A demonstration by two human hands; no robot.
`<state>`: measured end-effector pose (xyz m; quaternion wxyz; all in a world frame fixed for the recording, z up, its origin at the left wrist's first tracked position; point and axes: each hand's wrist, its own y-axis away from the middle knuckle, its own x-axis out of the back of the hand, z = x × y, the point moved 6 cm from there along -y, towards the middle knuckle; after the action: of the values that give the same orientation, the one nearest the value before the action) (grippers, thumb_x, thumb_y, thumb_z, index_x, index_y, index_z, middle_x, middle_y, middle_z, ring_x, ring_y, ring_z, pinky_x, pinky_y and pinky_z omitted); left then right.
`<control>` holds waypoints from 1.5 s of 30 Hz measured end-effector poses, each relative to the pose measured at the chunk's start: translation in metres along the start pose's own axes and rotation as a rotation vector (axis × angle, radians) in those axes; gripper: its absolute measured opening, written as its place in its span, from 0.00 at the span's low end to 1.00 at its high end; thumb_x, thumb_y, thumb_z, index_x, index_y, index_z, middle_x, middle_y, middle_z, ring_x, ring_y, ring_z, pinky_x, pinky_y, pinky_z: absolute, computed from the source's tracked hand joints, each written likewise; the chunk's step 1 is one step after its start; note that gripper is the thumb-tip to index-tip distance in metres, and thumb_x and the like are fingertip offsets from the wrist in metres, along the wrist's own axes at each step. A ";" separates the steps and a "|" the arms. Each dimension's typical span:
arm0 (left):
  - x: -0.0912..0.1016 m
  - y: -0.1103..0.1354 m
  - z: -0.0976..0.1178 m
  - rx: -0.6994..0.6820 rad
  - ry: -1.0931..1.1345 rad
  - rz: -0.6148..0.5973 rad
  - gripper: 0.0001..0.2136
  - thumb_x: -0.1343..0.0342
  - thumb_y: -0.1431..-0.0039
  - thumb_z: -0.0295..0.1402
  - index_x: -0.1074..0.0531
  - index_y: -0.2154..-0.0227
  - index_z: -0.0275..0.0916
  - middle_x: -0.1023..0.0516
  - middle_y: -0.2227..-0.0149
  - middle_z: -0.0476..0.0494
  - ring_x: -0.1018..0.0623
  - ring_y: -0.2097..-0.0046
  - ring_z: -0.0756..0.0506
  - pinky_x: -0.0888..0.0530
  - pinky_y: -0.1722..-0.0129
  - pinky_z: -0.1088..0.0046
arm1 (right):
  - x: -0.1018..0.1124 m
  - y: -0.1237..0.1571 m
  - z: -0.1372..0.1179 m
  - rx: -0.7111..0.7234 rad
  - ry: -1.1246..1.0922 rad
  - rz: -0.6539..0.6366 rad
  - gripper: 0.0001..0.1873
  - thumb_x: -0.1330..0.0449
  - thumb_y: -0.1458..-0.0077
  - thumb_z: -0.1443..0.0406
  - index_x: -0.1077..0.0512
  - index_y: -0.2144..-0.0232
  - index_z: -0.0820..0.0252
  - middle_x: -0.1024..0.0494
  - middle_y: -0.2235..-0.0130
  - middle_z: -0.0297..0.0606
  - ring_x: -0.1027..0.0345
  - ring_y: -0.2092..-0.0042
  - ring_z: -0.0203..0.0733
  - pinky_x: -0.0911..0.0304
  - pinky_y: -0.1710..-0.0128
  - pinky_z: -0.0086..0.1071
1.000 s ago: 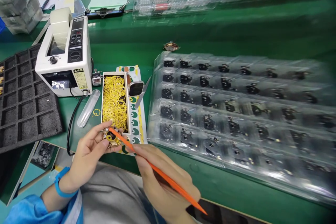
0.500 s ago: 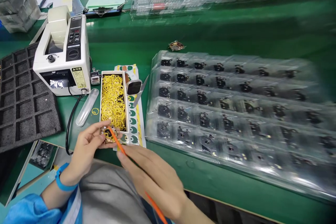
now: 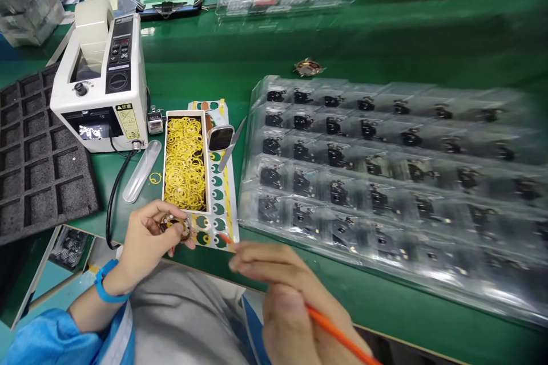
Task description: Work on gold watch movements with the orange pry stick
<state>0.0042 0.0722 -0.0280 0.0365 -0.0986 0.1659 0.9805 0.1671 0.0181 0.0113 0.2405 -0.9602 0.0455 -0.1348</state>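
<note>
My left hand (image 3: 149, 232) is closed around a small round gold-and-dark watch-like part (image 3: 177, 227), pinched between thumb and fingers just below the box of yellow rings. My right hand (image 3: 295, 302), closed, grips a thin orange stick (image 3: 336, 333); its tip points left, short of the round part and over the sticker sheet (image 3: 231, 205). Part of the stick's middle is hidden by my fingers. Flat yellow rings (image 3: 184, 165) fill the white box (image 3: 166, 148). A second round metallic part (image 3: 308, 67) lies alone behind the clear trays.
The white tape dispenser (image 3: 96, 100) with its black cable (image 3: 112, 199) stands at the left, beside a dark foam tray (image 3: 47, 182). Clear trays of black parts (image 3: 250, 182) cover the right. A tally counter (image 3: 155, 120), a clear tube (image 3: 142, 171) and a metal blade (image 3: 232, 145) lie around the box.
My right hand has drawn the orange stick away from the round part, to the right and towards me. My left hand still holds the part, its thumb now over it.
</note>
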 end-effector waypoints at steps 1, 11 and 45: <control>0.000 0.001 0.001 -0.022 -0.028 0.011 0.05 0.36 0.51 0.28 0.26 0.71 0.36 0.20 0.77 0.48 0.20 0.79 0.50 0.32 0.86 0.84 | -0.006 -0.002 -0.003 0.030 0.044 -0.045 0.13 0.52 0.31 0.68 0.27 0.63 0.57 0.24 0.71 0.38 0.25 0.68 0.40 0.29 0.70 0.33; -0.008 0.027 0.014 -0.396 -0.452 0.048 0.21 0.44 0.48 0.17 0.21 0.53 0.37 0.14 0.58 0.45 0.14 0.61 0.49 0.19 0.60 0.83 | -0.030 -0.014 -0.002 0.161 0.443 0.043 0.06 0.40 0.39 0.74 0.27 0.61 0.60 0.19 0.69 0.38 0.24 0.70 0.38 0.29 0.69 0.29; 0.046 0.018 0.006 -0.111 -0.075 0.135 0.18 0.36 0.41 0.30 0.25 0.48 0.37 0.15 0.53 0.38 0.16 0.52 0.39 0.17 0.58 0.71 | 0.083 -0.037 0.040 0.256 0.912 -0.422 0.14 0.48 0.35 0.71 0.22 0.59 0.57 0.22 0.67 0.41 0.30 0.69 0.43 0.36 0.75 0.34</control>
<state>-0.0434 0.0590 -0.0257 -0.0290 -0.0521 0.1159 0.9915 0.2584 0.0563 0.0147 0.2791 -0.7549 -0.0657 -0.5898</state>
